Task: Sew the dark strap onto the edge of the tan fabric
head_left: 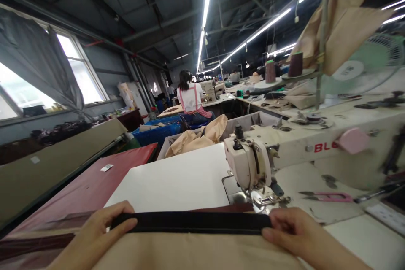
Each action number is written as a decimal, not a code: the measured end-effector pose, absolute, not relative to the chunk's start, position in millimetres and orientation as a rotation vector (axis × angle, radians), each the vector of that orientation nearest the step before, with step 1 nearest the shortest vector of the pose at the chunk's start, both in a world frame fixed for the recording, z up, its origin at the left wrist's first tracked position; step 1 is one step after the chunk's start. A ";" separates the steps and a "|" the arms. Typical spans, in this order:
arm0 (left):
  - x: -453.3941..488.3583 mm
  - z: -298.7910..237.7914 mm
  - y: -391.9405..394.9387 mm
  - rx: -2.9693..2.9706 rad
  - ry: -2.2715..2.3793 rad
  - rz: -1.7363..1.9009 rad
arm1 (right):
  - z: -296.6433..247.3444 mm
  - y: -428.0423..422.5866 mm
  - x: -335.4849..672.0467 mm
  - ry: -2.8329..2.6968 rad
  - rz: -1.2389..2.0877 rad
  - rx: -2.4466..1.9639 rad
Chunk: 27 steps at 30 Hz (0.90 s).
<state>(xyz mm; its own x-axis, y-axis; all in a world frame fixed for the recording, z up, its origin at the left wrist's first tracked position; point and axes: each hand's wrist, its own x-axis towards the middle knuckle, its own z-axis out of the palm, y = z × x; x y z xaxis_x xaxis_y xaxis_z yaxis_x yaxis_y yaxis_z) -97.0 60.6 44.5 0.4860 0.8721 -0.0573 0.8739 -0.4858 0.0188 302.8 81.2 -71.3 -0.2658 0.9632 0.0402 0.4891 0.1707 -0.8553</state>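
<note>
Fingers of left hand and right hand pinch black band ends over tan fabric.

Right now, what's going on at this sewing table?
A person sits at a sewing machine with both hands on a black strip laid along the top edge of a tan fabric piece. The left hand pinches one end of the strip and the right hand presses the other end. The strip lies just in front of the presser foot, not under it yet. Pink snips lie on the table to the right. Farther off, another person sits facing away.
</note>
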 end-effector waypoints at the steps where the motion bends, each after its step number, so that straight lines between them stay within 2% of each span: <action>1: -89.4 37.4 71.7 2.670 1.564 -0.049 | -74.5 92.0 291.2 -1.871 0.961 -1.401; 7: 20.9 -18.2 124.3 2.599 1.413 0.065 | -97.6 114.0 266.1 -1.880 0.744 -1.487; 12: 89.9 -58.2 135.4 2.401 1.512 0.294 | -102.2 102.7 279.4 -1.884 0.705 -1.466; 19: 82.8 -17.7 94.0 2.413 1.114 0.316 | -63.4 57.5 291.3 -1.801 0.760 -1.176; 23: 96.1 -7.9 66.4 2.683 1.242 0.493 | -46.0 36.9 286.0 -1.724 0.888 -1.190; 27: 103.4 -20.1 50.1 2.635 1.237 0.684 | -42.0 27.3 285.1 -1.704 0.989 -1.249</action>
